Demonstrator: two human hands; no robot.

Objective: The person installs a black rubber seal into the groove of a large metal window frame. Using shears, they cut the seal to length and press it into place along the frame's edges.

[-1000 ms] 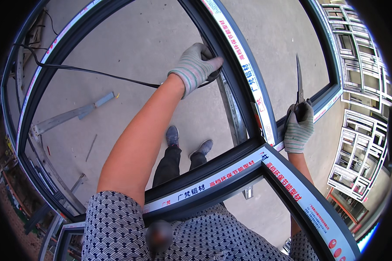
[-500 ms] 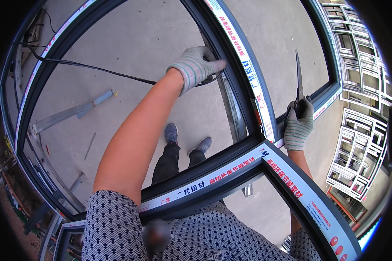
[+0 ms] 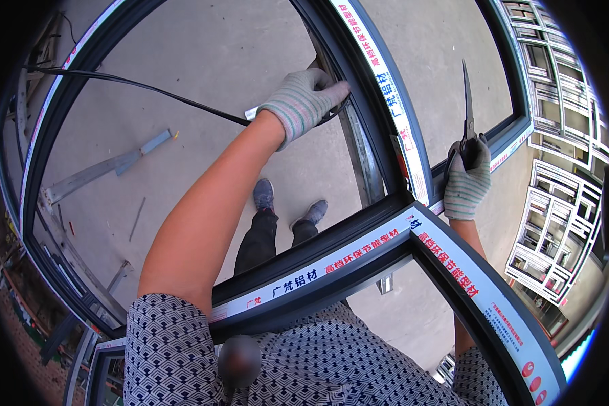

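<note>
My left hand (image 3: 298, 108), in a striped knit glove, is closed on a black rubber strip (image 3: 176, 99), thumb against the inner side of a dark window frame (image 3: 369, 122). From that hand the strip runs left, across the frame's opening and over its far-left side. My right hand (image 3: 468, 184), gloved alike, is wrapped round the handles of a pair of scissors (image 3: 467, 111), whose blades point upward. It is beyond the corner where the frame bars meet, beside the right-hand opening. How far the strip sits in the frame's groove is hidden by my left fingers.
A front frame bar (image 3: 304, 281) with printed protective film crosses before my body. Through the opening show the concrete floor (image 3: 203, 40), my shoes and a metal bar (image 3: 101, 176). Several pale frames (image 3: 548, 237) stand at the right. Metal lengths and clutter lie at the lower left.
The view has shifted slightly. My left hand stays at the frame with the strip, its fingers moved a little. The scissors remain upright in my right hand.
</note>
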